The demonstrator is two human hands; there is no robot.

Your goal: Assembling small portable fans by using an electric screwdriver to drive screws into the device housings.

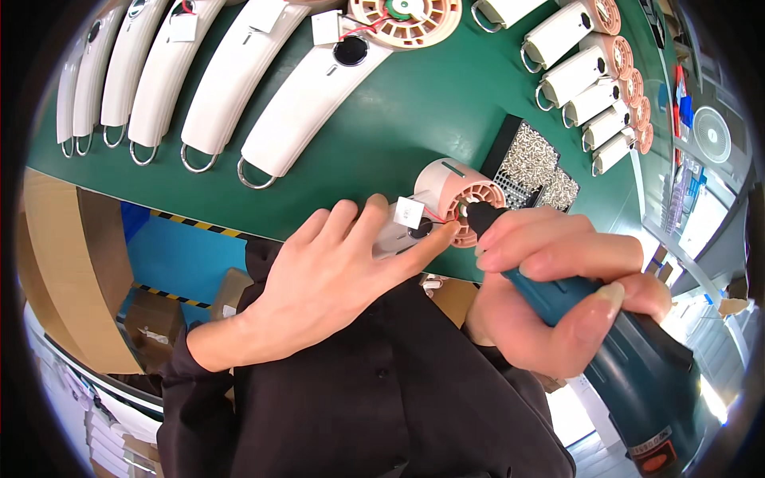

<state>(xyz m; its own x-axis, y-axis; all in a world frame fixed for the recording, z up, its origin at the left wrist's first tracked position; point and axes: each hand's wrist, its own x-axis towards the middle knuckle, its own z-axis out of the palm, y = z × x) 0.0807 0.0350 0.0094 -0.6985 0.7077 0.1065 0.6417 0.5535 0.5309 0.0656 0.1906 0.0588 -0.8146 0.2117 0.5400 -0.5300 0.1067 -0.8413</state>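
A white-and-pink handheld appliance housing [464,186] lies at the near edge of the green table, its vented round head to the right. My left hand [335,263] grips its white handle from above, thumb reaching to the pink rim and fingers on the far side. A white square tag and a red wire show beside the thumb. My right hand [558,287] is wrapped round a dark teal electric screwdriver [637,382]. Its black nose [482,217] points into the middle of the round head; the bit's tip is hidden.
Several similar housings lie in a row at far left, one round head [406,20] showing green and red wires. More housings [590,99] line the right. Behind the work stands a black screw tray [530,159] full of small screws. Cardboard boxes [76,271] stand below the left edge.
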